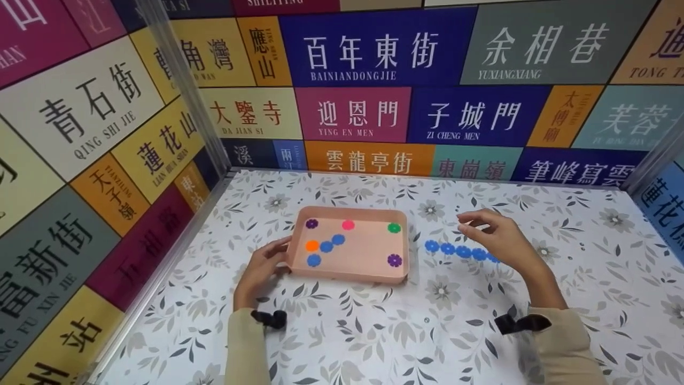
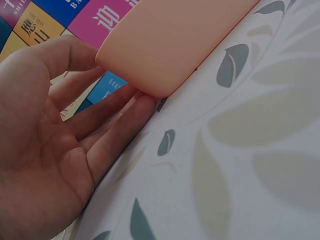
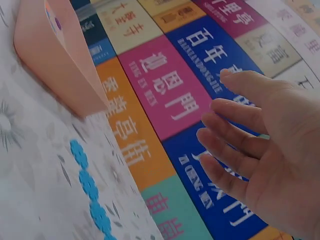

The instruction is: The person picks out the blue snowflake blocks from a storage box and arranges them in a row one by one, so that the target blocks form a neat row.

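On the table stands a shallow pink tray. Fingertips of my left hand rest against its left side; the left wrist view shows this hand touching the tray's corner with fairly straight fingers. Inside the tray lie small flower-shaped discs: purple, green, pink, orange and several blue ones. My right hand hovers over a row of blue flower discs, hiding its right end. In the right wrist view this hand has loosely bent fingers with nothing between them.
A floral-patterned cloth covers the table. Panels with coloured street-name blocks stand at the back and at the left, meeting the table edges. The blue row lies to the right of the tray.
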Available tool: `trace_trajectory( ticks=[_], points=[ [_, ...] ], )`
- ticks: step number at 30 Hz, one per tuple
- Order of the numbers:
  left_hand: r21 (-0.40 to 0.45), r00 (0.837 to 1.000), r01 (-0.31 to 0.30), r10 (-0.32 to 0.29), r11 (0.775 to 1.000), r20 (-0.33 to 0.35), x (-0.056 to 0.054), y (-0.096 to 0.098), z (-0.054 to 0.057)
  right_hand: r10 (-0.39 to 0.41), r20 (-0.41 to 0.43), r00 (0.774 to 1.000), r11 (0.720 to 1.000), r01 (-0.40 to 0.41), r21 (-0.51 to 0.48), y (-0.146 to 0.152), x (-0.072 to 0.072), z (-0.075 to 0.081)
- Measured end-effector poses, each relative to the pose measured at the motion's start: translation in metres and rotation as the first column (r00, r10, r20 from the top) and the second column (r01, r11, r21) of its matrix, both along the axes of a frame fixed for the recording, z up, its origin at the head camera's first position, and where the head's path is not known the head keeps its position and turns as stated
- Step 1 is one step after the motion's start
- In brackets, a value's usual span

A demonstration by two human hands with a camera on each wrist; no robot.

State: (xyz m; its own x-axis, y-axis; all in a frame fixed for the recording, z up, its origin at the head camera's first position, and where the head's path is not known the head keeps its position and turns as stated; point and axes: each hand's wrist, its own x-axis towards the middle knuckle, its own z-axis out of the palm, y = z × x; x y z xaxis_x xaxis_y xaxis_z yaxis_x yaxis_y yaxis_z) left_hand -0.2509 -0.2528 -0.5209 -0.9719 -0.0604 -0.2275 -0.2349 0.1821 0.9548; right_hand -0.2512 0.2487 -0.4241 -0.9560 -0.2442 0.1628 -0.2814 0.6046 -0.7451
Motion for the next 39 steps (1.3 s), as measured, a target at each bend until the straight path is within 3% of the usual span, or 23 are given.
trace_trajectory(
  ticks=[12, 18, 24, 32, 39],
  points=[
    [-0.029, 1.0, 0.004, -0.004, 1.0, 0.018, 0.001, 0.001, 0.003, 0.108, 0.066, 0.992, 0.994, -0.107, -0.013, -0.059, -0.032, 0.008],
    [-0.001, 0.999, 0.01, -0.01, 1.0, -0.042, 0.0, 0.0, 0.002, 0.142, 0.083, 0.986, 0.99, -0.141, -0.023, -0.093, -0.043, 0.004],
    [0.001, 0.999, 0.007, -0.007, 1.0, -0.036, -0.001, -0.001, 0.001, 0.14, 0.112, 0.984, 0.988, -0.132, -0.074, -0.13, -0.051, -0.006],
    [0.005, 1.0, 0.009, -0.009, 1.0, -0.028, 0.001, -0.003, 0.001, 0.167, 0.131, 0.977, 0.978, -0.148, -0.145, -0.178, -0.056, -0.033],
    [0.011, 1.0, 0.013, -0.013, 1.0, 0.022, 0.001, -0.002, 0.003, 0.158, 0.228, 0.961, 0.976, -0.117, -0.183, -0.205, -0.058, -0.047]
  ],
)
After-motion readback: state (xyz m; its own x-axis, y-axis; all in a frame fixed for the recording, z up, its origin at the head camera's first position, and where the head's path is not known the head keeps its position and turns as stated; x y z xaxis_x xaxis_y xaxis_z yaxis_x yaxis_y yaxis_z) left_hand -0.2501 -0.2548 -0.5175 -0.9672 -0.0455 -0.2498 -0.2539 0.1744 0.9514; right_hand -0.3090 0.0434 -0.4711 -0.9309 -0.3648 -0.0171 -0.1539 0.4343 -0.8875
